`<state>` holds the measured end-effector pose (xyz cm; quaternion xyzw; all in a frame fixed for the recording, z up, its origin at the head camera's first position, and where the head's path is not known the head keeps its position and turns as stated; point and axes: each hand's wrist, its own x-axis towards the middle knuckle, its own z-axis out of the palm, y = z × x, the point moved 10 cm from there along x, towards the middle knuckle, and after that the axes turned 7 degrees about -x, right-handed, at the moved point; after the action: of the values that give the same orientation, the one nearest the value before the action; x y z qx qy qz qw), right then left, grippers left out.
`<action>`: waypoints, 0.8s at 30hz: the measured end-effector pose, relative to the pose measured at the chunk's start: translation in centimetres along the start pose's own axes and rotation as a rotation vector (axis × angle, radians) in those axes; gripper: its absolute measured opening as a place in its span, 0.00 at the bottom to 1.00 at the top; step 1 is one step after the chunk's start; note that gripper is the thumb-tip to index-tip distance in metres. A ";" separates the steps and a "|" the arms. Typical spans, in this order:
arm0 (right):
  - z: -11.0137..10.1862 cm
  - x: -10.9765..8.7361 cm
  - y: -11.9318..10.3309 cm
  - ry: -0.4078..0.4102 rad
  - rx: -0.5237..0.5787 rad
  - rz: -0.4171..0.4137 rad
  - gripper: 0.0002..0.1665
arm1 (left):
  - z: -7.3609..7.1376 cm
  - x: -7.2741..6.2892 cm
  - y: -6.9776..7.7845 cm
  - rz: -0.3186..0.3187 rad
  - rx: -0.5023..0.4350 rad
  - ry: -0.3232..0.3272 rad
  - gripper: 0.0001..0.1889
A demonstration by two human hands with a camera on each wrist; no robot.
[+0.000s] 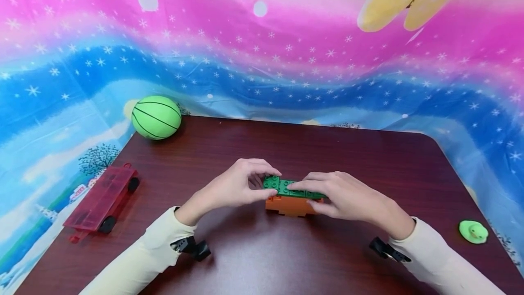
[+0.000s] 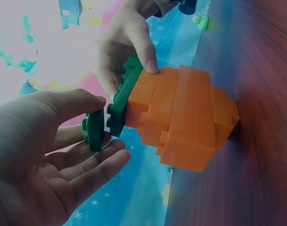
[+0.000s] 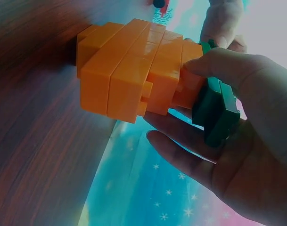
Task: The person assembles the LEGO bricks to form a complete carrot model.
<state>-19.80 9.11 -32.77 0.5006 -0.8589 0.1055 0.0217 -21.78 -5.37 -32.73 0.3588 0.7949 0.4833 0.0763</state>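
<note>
An orange building-block structure [image 2: 190,113] of stacked layers stands on the table in front of me. Green studded bricks [image 2: 126,96] lie across its top, some overhanging on the right side. My left hand [image 1: 237,185] pinches a small green brick [image 2: 94,131] between thumb and fingers. In the left wrist view a narrow gap separates that brick from the green layer. My right hand [image 1: 348,197] grips the upper part of the structure, thumb on the near orange side [image 3: 190,77], other fingers on the far side and over the green top.
A green ball [image 1: 156,117] with black lines sits at the table's back left corner. Along the left edge lies a translucent red toy [image 1: 102,199] with black wheels. A green toy duck [image 1: 473,231] is near the right edge. Printed cloth [image 1: 262,67] hangs behind the table.
</note>
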 end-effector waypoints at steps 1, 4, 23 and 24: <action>0.0 0.0 0.0 0.001 0.002 0.000 0.30 | 0.1 0.1 0.0 -0.002 -0.008 -0.005 0.17; 0.0 0.0 0.0 0.007 0.002 -0.008 0.30 | 0.4 0.2 0.0 0.001 -0.010 -0.013 0.16; -0.1 -0.1 0.0 0.029 -0.025 0.008 0.29 | 1.1 0.9 -0.2 -0.041 -0.046 -0.048 0.15; -0.2 -0.1 0.0 0.031 -0.036 0.010 0.29 | 1.1 0.9 -0.3 -0.041 -0.049 -0.050 0.15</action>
<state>-19.77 9.20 -32.59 0.4942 -0.8627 0.0977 0.0437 -22.07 -4.06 -33.30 0.3525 0.7877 0.4920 0.1147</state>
